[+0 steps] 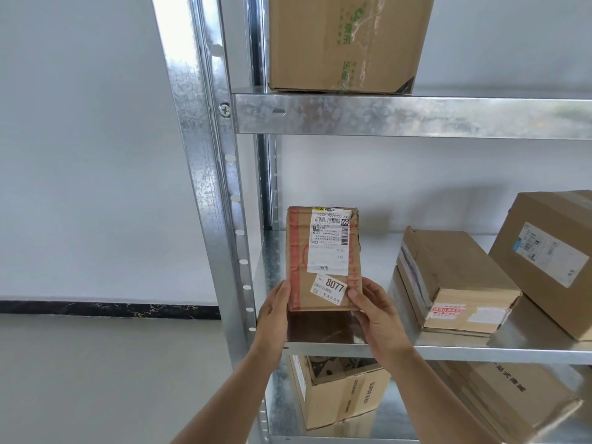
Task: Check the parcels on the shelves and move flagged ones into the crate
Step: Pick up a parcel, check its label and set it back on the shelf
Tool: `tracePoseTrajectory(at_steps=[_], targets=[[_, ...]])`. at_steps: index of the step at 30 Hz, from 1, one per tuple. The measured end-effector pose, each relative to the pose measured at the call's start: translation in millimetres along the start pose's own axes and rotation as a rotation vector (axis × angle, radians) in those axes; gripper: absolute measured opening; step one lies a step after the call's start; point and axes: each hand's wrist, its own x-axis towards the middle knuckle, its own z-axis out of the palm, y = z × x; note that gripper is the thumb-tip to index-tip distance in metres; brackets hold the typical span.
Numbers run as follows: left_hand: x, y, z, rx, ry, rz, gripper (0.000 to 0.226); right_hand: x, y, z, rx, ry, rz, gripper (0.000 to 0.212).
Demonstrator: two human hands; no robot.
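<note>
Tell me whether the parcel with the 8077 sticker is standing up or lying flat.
Upright. The parcel stands on end, labelled face toward the camera, gripped at its lower corners by the left hand and right hand.

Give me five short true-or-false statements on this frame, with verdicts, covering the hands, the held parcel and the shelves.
1. Both hands hold the small parcel, the left hand and the right hand at its lower corners. True.
2. The parcel carries a sticker reading 8077. True.
3. The parcel lies flat on the middle shelf. False: it is held upright, label facing the camera.
4. The top shelf bears nothing. False: a large carton stands on it.
5. A crate is visible beside the rack. False: none shows.
</note>
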Motion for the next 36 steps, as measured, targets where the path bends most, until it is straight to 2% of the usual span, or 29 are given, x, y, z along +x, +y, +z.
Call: tracePoseTrajectory(at_steps=[29, 36], targets=[[9.0, -8.8, -3.2, -0.032, -0.077, 0.013, 0.045, -2.6, -3.6, 1.8, -0.055, -0.038, 0.006, 0.048], [6.7, -4.9, -1.5, -0.015, -0.056, -0.001, 0.061, -1.7, -0.2, 3.1, -0.138, -0.059, -0.002, 0.054]])
